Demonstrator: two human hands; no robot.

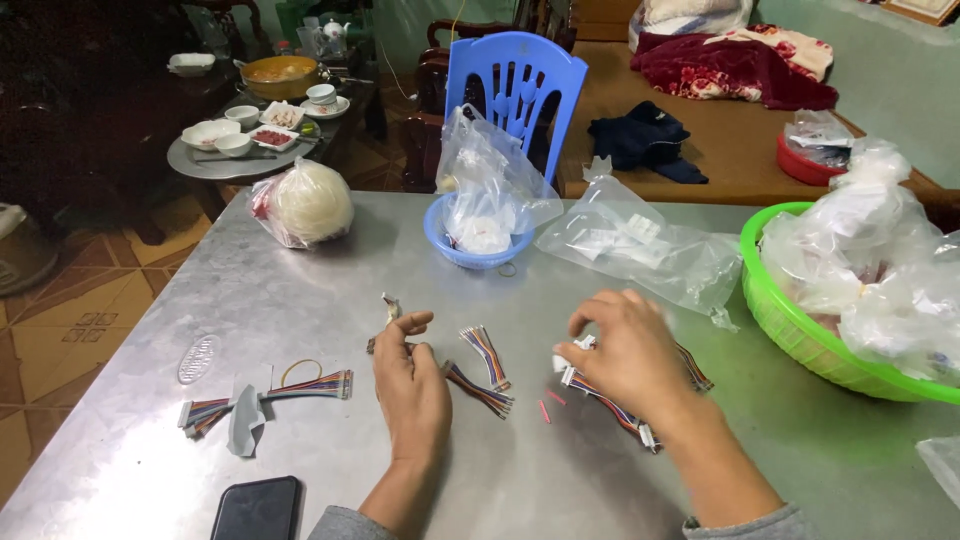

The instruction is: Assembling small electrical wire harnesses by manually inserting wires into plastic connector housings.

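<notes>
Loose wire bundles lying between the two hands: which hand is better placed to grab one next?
Probably left. The left hand lies right beside the loose wire bundles and looks nearly free. The right hand is already curled around a white-connector cable.

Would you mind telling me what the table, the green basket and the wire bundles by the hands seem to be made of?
The table looks like brushed sheet metal, probably steel: dull grey with soft reflections. The green basket looks like glossy moulded plastic with slotted walls. The wire bundles seem to be thin plastic-coated wires in several colours; the right hand holds some that end in white, likely plastic, plugs.
</notes>
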